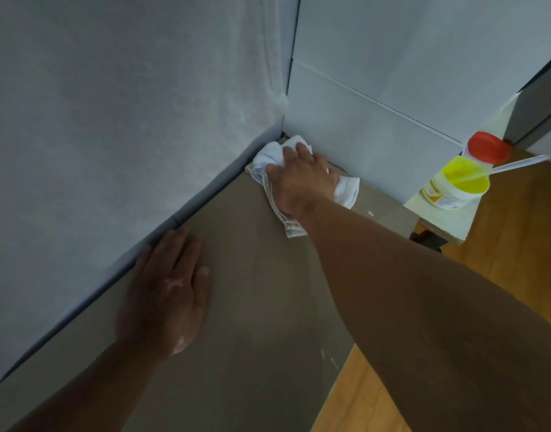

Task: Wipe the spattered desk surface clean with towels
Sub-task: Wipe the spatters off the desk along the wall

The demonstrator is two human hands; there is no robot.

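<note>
My right hand (302, 182) has the white towel (347, 190) bunched under it in the far corner of the desk (252, 307). Its grip is curled into the cloth where the two wall panels (361, 120) meet. My left hand (168, 291) lies flat on the desk, holding nothing and bracing me. To do this well, I'd press evenly and drag the towel out of the corner toward me. Then I'd cover the pale specks (370, 213) just beside the towel and the ones near the front edge, which look unwiped.
</note>
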